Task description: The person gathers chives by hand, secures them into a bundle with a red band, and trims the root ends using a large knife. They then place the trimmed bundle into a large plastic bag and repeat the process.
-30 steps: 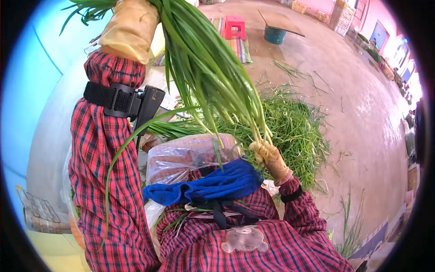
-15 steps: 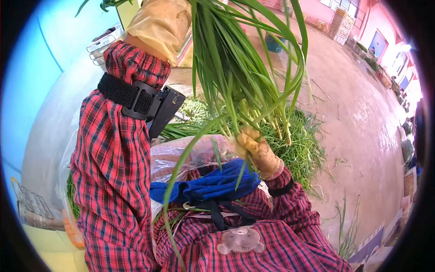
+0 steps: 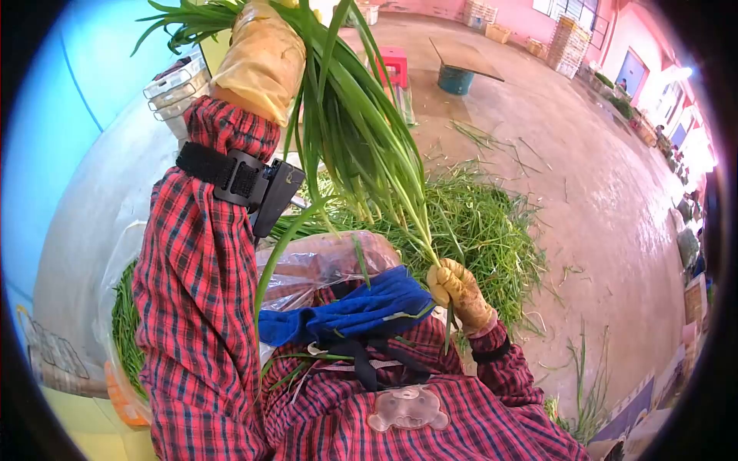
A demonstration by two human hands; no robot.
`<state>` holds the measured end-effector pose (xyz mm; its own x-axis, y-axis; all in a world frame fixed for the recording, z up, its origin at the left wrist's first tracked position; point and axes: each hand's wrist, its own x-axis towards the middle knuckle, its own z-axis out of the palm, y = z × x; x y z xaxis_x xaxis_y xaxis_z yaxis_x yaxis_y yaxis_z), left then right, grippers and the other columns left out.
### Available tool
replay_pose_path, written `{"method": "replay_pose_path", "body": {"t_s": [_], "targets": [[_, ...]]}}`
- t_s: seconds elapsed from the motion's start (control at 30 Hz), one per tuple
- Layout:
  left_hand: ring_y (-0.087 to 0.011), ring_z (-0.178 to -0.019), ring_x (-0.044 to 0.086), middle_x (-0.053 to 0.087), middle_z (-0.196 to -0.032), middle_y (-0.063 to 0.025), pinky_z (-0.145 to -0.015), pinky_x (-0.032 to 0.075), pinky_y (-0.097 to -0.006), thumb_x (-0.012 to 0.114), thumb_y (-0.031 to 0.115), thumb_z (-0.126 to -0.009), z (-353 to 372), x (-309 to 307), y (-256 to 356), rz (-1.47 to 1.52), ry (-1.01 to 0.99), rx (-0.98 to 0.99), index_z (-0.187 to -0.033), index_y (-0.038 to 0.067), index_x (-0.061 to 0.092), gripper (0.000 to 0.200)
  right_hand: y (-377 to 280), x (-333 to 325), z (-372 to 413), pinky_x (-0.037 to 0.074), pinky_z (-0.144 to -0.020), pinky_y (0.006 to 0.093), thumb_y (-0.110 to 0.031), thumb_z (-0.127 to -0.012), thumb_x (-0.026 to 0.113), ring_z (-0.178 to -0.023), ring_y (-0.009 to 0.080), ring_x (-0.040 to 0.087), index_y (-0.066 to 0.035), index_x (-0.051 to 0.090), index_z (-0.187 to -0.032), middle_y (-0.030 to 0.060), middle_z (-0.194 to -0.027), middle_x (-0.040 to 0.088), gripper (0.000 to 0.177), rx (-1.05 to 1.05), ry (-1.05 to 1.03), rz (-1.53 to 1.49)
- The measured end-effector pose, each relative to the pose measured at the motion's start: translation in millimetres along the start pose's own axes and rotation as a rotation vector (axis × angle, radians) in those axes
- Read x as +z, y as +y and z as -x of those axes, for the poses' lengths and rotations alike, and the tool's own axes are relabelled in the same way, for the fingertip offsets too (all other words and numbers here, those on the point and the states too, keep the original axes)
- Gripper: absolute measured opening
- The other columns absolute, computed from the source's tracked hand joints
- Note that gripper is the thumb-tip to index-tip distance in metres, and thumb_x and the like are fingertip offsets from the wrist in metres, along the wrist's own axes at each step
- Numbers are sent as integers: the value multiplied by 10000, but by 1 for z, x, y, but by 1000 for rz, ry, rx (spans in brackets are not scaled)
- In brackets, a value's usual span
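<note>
At the top edge, my left hand (image 3: 265, 46), in a yellowish glove, is closed around a bunch of garlic chives (image 3: 357, 107). Its fingertips are partly hidden by the leaves and the frame edge. Long flat leaves hang down from it to the right, and more stick out leftward. My right hand (image 3: 461, 292), gloved too, pinches the lower ends of a few stalks from this bunch. Below them, a blue cloth (image 3: 350, 307) lies across my lap, beside clear plastic (image 3: 330, 265) over my leg. A loose leaf arcs down along my left sleeve.
A heap of green leaves and trimmings (image 3: 484, 238) covers the floor ahead. Cut greens (image 3: 127, 330) fill a plastic bag at the left. Further off stand a red stool (image 3: 393, 65), a board (image 3: 465, 58) on a blue-green tub (image 3: 455, 80), and stacked crates (image 3: 569, 42).
My right hand has moved down and right, drawing a few stalk ends away from the bunch. My left hand and the bunch have shifted slightly up and left.
</note>
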<state>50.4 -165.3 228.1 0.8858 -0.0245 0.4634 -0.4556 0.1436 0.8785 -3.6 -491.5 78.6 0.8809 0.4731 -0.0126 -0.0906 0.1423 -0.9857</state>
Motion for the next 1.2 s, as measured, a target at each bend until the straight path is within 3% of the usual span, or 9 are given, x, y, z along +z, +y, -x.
{"method": "replay_pose_path", "body": {"t_s": [0.3,0.37,0.43,0.47,0.57,0.7,0.77,0.8,1.2], "targets": [[-160,-647,475,453,-662,15,-724,439,-308,511,213,-937,-40,-1,11,193,45,13,-741,142,490,210,32,-30,19,383,-587,209,-339,-1018,478,-596,60,418,-68,596,-888,-49,-652,449,323,131,-1,131],[-161,-648,478,456,-663,14,-725,440,-308,513,213,-936,-55,0,18,270,60,18,-741,141,492,209,41,-36,15,446,-696,217,-292,-1003,528,-751,64,534,-28,626,-1008,-28,-813,580,282,256,14,-10],[-161,-648,480,458,-663,14,-725,441,-309,514,213,-936,-71,0,23,343,76,13,-742,141,494,207,40,-30,-4,478,-827,238,-268,-1000,535,-917,107,591,-4,609,-1138,29,-997,641,307,-108,-10,99],[-162,-648,481,460,-664,14,-726,442,-309,514,212,-935,-80,0,27,385,83,12,-742,141,495,207,29,-26,-14,456,-949,287,-323,-998,530,-1076,153,576,5,552,-1252,70,-1172,622,415,5,-96,14],[-163,-649,484,464,-664,13,-726,443,-310,516,212,-934,-101,2,34,484,107,2,-743,140,498,205,-15,19,-44,435,-979,311,-407,-996,506,-1117,160,554,0,517,-1291,74,-1205,607,503,-240,-158,50],[-164,-650,488,469,-665,12,-728,446,-312,518,211,-933,-120,4,37,553,114,-16,-745,139,502,202,-16,42,-84,440,-950,321,-521,-979,464,-1068,160,559,-10,486,-1337,62,-1155,610,625,-243,-211,-140],[-164,-651,490,471,-666,12,-728,447,-312,519,210,-932,-129,4,41,593,110,-20,-745,138,504,201,-14,41,-99,460,-938,359,-542,-980,430,-1107,168,546,-26,403,-1415,83,-1328,535,676,-66,-414,-443],[-165,-651,492,473,-666,12,-728,447,-313,520,210,-931,-131,5,41,602,114,-24,-745,138,505,200,-28,43,-95,483,-873,355,-550,-974,433,-989,162,574,-56,433,-1398,50,-1243,580,651,-45,-401,-391],[-169,-654,504,488,-669,9,-732,454,-317,527,207,-927,-141,4,35,656,125,-47,-749,135,516,192,-41,67,-88,502,-821,325,-367,-971,558,-854,159,598,-41,546,-1275,37,-943,619,446,89,-379,-642]]}}
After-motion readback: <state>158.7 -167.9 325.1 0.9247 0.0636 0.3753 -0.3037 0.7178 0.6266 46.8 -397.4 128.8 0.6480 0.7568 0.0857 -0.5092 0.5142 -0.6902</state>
